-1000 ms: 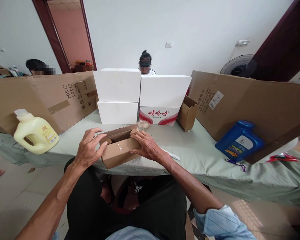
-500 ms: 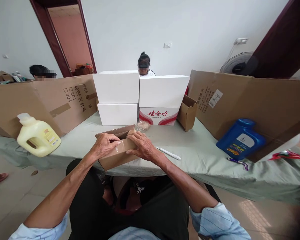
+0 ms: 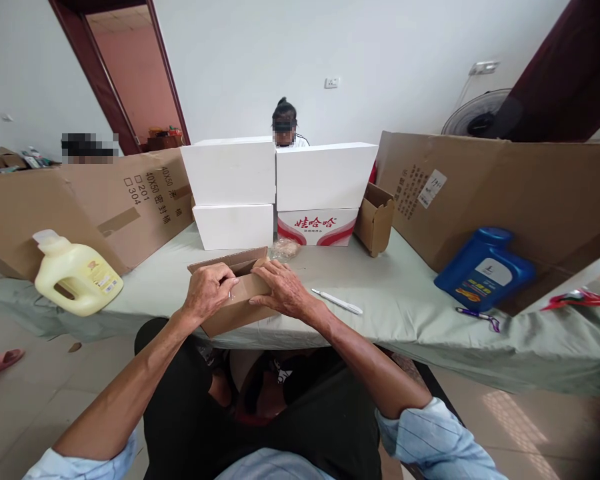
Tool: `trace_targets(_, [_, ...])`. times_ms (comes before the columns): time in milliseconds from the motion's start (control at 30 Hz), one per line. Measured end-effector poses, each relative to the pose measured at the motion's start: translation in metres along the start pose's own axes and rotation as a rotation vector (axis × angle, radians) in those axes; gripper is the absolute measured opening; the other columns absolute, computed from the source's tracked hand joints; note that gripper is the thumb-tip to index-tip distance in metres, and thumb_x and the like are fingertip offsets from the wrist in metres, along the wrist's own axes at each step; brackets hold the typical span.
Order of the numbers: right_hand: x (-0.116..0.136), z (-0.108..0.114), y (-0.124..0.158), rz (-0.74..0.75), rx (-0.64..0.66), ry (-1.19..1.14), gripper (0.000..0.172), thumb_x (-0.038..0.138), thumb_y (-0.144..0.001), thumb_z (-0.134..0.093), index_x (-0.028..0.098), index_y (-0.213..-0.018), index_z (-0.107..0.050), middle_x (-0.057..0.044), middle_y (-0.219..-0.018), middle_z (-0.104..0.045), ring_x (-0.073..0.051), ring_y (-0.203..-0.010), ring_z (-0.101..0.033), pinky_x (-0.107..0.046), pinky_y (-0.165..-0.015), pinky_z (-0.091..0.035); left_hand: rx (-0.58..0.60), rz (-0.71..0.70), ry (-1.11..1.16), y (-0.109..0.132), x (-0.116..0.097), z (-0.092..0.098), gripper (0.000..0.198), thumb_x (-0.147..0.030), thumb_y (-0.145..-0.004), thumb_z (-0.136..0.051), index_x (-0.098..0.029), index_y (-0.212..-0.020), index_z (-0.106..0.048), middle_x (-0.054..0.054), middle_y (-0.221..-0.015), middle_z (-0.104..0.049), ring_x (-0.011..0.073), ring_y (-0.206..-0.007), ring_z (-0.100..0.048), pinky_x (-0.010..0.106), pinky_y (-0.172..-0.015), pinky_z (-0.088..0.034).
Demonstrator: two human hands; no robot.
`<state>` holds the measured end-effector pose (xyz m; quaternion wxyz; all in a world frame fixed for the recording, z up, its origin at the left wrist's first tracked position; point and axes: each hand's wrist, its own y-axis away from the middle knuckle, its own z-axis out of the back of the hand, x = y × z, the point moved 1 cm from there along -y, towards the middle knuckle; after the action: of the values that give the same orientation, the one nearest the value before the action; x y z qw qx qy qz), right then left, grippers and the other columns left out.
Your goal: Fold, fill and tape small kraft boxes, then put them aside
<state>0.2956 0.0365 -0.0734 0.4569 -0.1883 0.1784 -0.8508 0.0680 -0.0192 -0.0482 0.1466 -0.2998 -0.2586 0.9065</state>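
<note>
A small brown cardboard box point(image 3: 240, 313) rests at the table's front edge, its top partly open. My left hand point(image 3: 210, 290) grips its near upper edge at the left, thumb and fingers pinched near a piece of clear tape point(image 3: 234, 285). My right hand point(image 3: 285, 287) holds the right end of the box, with fingers over the top and the thumb against the near side. Both hands hide parts of the rim. Right of my right hand lies a white pen-like craft knife point(image 3: 337, 301). Behind the box sits a clear, crumpled plastic-wrapped bundle point(image 3: 285, 249).
White boxes point(image 3: 230, 173) are stacked at the back, with a person point(image 3: 284, 123) behind them. Large cardboard panels point(image 3: 130, 200) flank the table point(image 3: 405, 313). A yellow jug point(image 3: 77, 273) stands left; a blue bottle point(image 3: 485, 270) and a purple-corded pen point(image 3: 477, 318) are right.
My left hand's fingers have curled in more tightly at the box edge. The right hand keeps its hold, and the box stays in nearly the same place. The view has shifted slightly.
</note>
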Motion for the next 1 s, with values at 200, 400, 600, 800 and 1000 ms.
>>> trace_targets(200, [0.003,0.001,0.001,-0.01,-0.006,-0.001,0.067,0.057,-0.09,-0.09,0.017,-0.139,-0.065,-0.016,-0.135,-0.07,-0.033,-0.121,-0.059,-0.045,-0.102,-0.044,-0.046,-0.302,-0.137,0.004,0.0,-0.002,0.025,-0.021,-0.102,-0.056,-0.025,-0.078,-0.056,0.005,-0.084,-0.07,0.0247,-0.087,-0.062,0.041,-0.086,-0.051])
trace_targets(400, [0.004,0.001,0.002,-0.003,-0.004,0.015,0.07,0.056,-0.09,-0.091,0.017,-0.141,-0.063,-0.016,-0.135,-0.07,-0.034,-0.122,-0.058,-0.046,-0.102,-0.045,-0.119,-0.454,-0.156,0.01,-0.003,-0.002,0.024,-0.014,-0.105,-0.055,-0.024,-0.084,-0.056,0.005,-0.088,-0.07,0.0237,-0.087,-0.062,0.041,-0.084,-0.053])
trace_targets(600, [0.002,0.003,0.0,-0.017,0.017,0.005,0.072,0.059,-0.091,-0.089,0.016,-0.143,-0.064,-0.017,-0.135,-0.069,-0.034,-0.121,-0.059,-0.045,-0.101,-0.046,-0.151,-0.518,-0.079,0.015,-0.012,0.005,0.023,-0.009,-0.104,-0.056,-0.024,-0.086,-0.059,0.003,-0.086,-0.07,0.0211,-0.084,-0.062,0.037,-0.08,-0.053])
trace_targets(800, [0.002,0.004,-0.001,-0.013,0.038,-0.002,0.073,0.061,-0.092,-0.087,0.015,-0.144,-0.063,-0.016,-0.133,-0.07,-0.033,-0.12,-0.059,-0.045,-0.102,-0.046,-0.076,-0.378,0.056,0.019,-0.014,0.01,0.025,-0.017,-0.104,-0.056,-0.024,-0.079,-0.059,0.004,-0.082,-0.072,0.0204,-0.081,-0.066,0.038,-0.079,-0.054])
trace_targets(1000, [0.003,-0.001,-0.001,-0.014,0.048,0.024,0.065,0.06,-0.094,-0.086,0.016,-0.137,-0.066,-0.016,-0.129,-0.071,-0.034,-0.121,-0.059,-0.044,-0.099,-0.045,-0.103,-0.23,0.177,0.015,-0.031,0.036,0.021,-0.027,-0.102,-0.061,-0.024,-0.082,-0.065,0.004,-0.086,-0.076,0.0197,-0.082,-0.071,0.036,-0.079,-0.057])
